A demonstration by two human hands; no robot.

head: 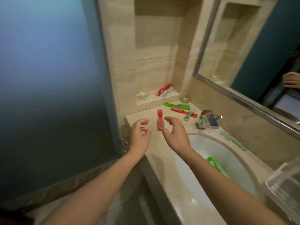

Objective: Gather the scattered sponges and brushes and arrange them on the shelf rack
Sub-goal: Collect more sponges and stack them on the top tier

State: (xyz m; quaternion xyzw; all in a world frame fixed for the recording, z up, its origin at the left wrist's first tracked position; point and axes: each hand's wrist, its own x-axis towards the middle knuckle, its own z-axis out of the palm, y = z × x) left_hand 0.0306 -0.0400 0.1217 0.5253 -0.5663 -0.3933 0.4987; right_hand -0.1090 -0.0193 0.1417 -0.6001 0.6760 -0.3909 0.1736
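A red brush (pixel 160 121) lies on the beige counter (pixel 151 148) between my two hands. My left hand (pixel 140 135) hovers just left of it, fingers loosely curled and holding nothing. My right hand (pixel 176 133) hovers just right of it, fingers spread and bent, also holding nothing. Farther back lie a green brush (pixel 177 106), another red brush (pixel 182 111) and a teal brush (pixel 189 115). A red brush (pixel 164 89) and a pale teal one (pixel 168 92) rest on the wall niche shelf (pixel 155 99). One green brush (pixel 213 164) lies in the sink (pixel 191 189).
A chrome tap (pixel 209 121) stands behind the sink. A long teal brush (pixel 233 141) lies along the back wall. A glass bowl (pixel 142 94) sits on the niche shelf and a small glass (pixel 185 99) beside it. A mirror (pixel 253 46) hangs at right; a clear container (pixel 285 189) stands near right.
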